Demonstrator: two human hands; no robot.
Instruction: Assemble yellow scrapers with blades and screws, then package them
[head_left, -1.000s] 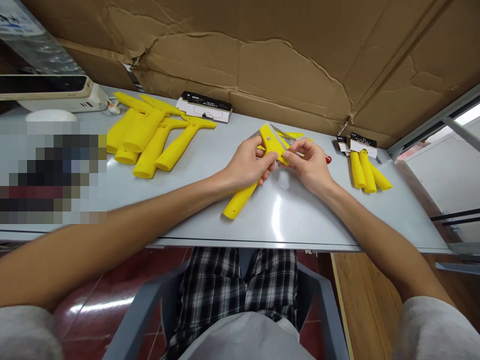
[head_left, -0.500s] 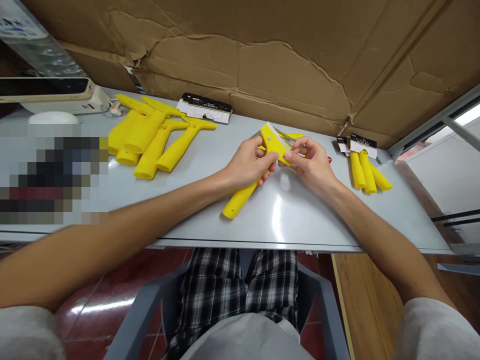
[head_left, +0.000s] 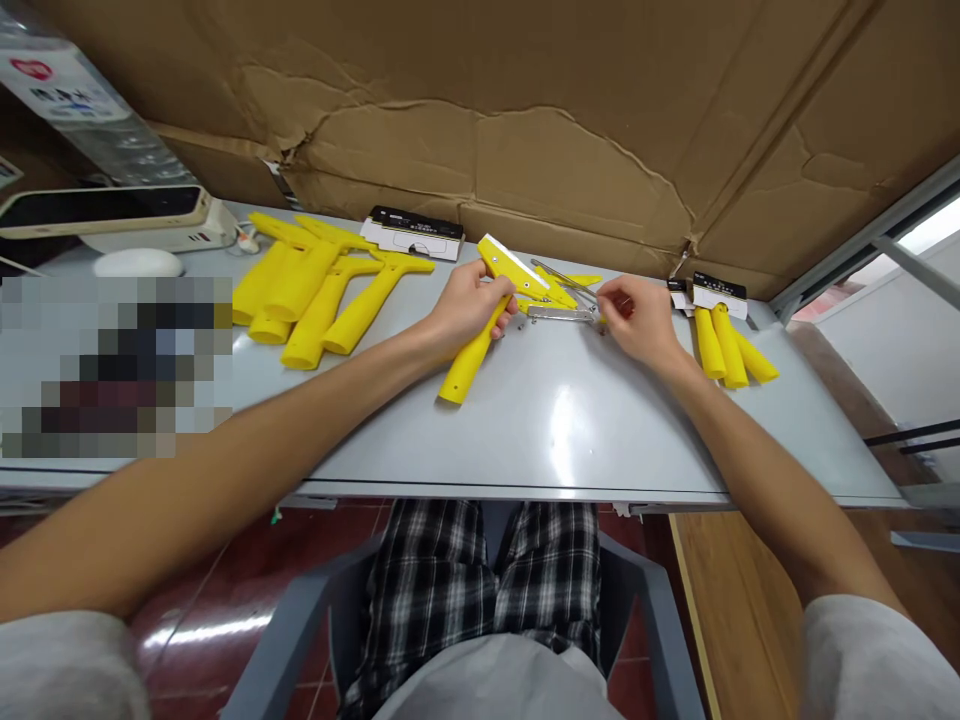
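My left hand (head_left: 474, 302) is closed round the neck of a yellow scraper (head_left: 466, 368) with a T-shaped head. Its handle slants down toward the table's front edge, and the head carries a pale strip and small screws. To the right, my right hand (head_left: 636, 315) has its fingers pinched together low over the table, at the end of a slim metal tool (head_left: 561, 275). What sits between those fingertips is hidden. Between the hands lie a metal strip (head_left: 559, 313), several tiny screws and another yellow piece (head_left: 581, 281), partly behind the held scraper.
Several yellow scrapers (head_left: 304, 275) lie at the left, beside a black and white box (head_left: 412, 234). More yellow handles (head_left: 724, 345) rest by a small box (head_left: 718, 292) at the right. A phone (head_left: 105, 208), a white mouse (head_left: 139, 263) and a cardboard wall (head_left: 480, 150) border the table.
My left hand has moved left with the scraper. My right hand has left the scraper head and shifted right, down to the metal parts on the table.
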